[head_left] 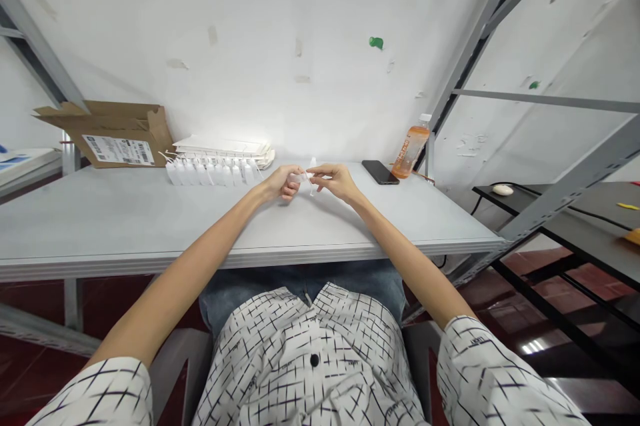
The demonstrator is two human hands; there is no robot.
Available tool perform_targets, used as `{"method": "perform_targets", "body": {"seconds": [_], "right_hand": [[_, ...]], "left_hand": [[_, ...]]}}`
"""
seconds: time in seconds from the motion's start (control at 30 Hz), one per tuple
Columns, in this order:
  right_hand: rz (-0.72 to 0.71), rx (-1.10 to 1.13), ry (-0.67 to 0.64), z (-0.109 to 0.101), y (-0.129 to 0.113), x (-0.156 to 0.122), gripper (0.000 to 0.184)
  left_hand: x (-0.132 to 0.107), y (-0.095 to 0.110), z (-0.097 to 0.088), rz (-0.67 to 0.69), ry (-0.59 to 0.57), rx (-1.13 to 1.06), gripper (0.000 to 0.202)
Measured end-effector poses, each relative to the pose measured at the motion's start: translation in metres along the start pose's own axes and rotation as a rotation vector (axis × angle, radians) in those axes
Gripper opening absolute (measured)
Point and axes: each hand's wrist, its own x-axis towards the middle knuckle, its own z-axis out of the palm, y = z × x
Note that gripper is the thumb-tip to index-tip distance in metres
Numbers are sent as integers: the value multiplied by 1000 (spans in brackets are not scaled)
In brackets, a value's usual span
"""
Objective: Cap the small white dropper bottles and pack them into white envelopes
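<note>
Both my arms reach out over a pale grey table [125, 213]. My left hand [283, 181] is closed around a small clear plastic bottle [301, 177]. My right hand [336, 179] pinches the other end of the same bottle, where a thin white piece [313, 162] sticks up; I cannot tell what that piece is. The two hands meet just above the table top, near its middle. A row of several small white bottles [213, 173] stands to the left of my left hand.
Behind the bottle row lies a stack of white trays or sheets [225, 147]. An open cardboard box [113, 133] sits at the far left. A black phone [380, 172] and an orange drink bottle [411, 152] stand at the right. A grey metal rack [550, 199] rises on the right.
</note>
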Motion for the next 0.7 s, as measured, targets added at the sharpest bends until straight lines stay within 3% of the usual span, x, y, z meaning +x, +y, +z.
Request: {"method": "perform_targets", "body": {"seconds": [0.33,0.7], "right_hand": [[20,-62,-29,-2,-8,-2,42],[-61,-461,-68,-2,-17,-8,50]], "left_hand": [[1,-1,-1,21,-47,-2,13],[-1,-3,3,21,-20,34,15]]}}
